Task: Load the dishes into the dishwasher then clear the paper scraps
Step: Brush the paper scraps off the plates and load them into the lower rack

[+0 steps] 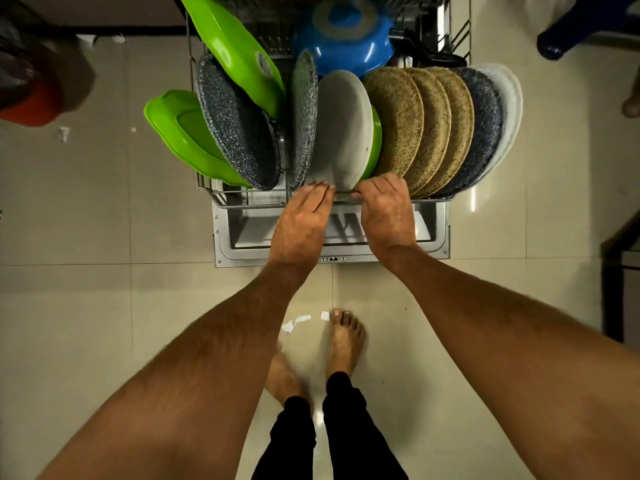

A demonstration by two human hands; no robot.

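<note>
The dishwasher rack [207,188] stands pulled out at twelve o'clock over the open door [440,244], and it is packed: green trays [180,133], speckled plates [239,126], woven mats [398,116], a blue bowl [346,46] at the back. Loading looks all but finished. Both hands meet on the front rail at the grey plate [343,126]. The left hand [304,216] lies flat, fingers straight against the plate's lower edge; the right hand [384,206] curls its fingers over the rail, just beside the plate. My read: seat that plate, then push the rack in squarely. Paper scraps [298,322] wait on the floor at six o'clock, touching the toes of the foot [344,341], not yet cleared.
</note>
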